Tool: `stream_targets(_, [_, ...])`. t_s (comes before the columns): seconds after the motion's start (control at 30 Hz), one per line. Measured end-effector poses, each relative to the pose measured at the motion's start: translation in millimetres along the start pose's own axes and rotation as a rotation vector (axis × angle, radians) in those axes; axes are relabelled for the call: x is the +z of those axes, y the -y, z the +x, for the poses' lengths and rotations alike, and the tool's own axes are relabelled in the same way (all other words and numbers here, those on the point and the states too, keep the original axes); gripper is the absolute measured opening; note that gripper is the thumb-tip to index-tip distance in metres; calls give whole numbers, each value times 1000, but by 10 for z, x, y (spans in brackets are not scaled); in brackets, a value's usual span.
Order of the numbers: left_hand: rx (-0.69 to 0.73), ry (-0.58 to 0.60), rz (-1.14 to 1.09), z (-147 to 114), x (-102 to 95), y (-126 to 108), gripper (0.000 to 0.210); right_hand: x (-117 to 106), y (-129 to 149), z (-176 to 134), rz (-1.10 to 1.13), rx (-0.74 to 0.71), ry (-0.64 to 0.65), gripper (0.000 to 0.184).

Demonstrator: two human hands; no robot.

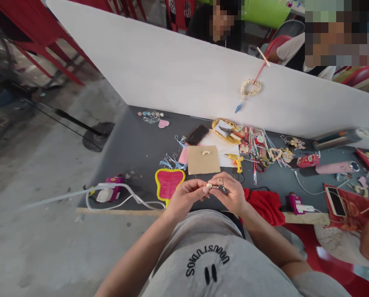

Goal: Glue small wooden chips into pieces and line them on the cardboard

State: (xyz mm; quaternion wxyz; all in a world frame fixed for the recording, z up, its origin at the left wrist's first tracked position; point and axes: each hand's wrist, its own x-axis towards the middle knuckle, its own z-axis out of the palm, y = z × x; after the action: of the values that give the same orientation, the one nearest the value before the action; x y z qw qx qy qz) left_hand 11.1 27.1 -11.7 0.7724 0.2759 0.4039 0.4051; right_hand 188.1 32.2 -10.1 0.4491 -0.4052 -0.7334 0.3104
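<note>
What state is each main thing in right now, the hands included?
Left hand: pinching a small pale piece
Right hand: closed on a small dark item, too small to identify
Brown board: flat, a pale strip on it
Yellow glue gun: lying down
Black phone: flat, screen dark
Heart garland: hanging against the white partition
Pink bottle: on its side
Red cloth: crumpled

The dark grey worktop (128, 148) carries blue tassels (172, 161) left of centre, a yellow-rimmed pink paddle (170, 183) nearer, a white sheet (226, 149) mid-table, and pink (336, 167) and grey bottles (339, 139) at right.
</note>
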Motion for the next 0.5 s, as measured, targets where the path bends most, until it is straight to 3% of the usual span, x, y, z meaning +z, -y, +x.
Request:
stream_targets(0.33, [23,-8,56,-10,-1,12,30,-8,45,34,-86,-97,-10,21])
stream_targets(0.5, [7,-22,35,-23,1,58,35,-25,28,45,-75,-140,14,11])
